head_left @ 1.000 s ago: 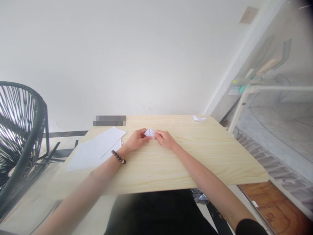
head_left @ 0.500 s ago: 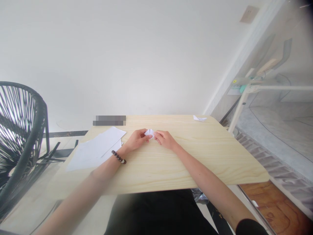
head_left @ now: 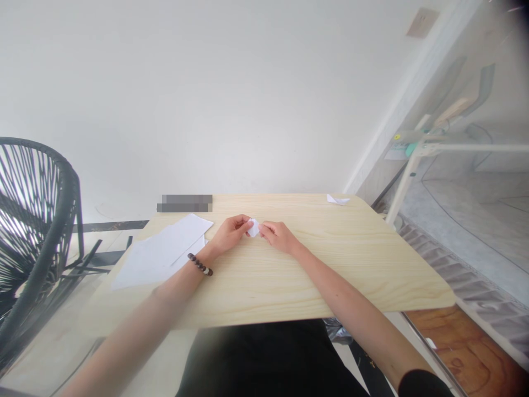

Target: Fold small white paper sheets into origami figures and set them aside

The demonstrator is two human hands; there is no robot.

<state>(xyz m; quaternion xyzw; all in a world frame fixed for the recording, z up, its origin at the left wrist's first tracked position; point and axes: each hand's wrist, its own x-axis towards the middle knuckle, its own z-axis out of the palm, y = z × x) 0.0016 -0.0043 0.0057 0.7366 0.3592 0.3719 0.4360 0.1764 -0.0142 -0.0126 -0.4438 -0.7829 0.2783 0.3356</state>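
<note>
White paper, creased into a small folded piece (head_left: 253, 229), is held by two hands over the middle of the table (head_left: 351, 264), nearer its far edge than its near edge. The left hand (head_left: 232, 230) pinches the left side of the piece between thumb and fingers; the right hand (head_left: 279, 236) grips the right side with thumb and fingertips together. Whether the piece touches the tabletop cannot be told. A dark beaded bracelet (head_left: 200, 264) encircles the left wrist. Flat white sheets (head_left: 163, 251) overlap toward the table's left edge, partly beneath the left forearm. A second folded paper (head_left: 338, 200) lies near the far right corner; a dark pixelated block (head_left: 184, 203) — contents unreadable — occupies the far left corner.
</note>
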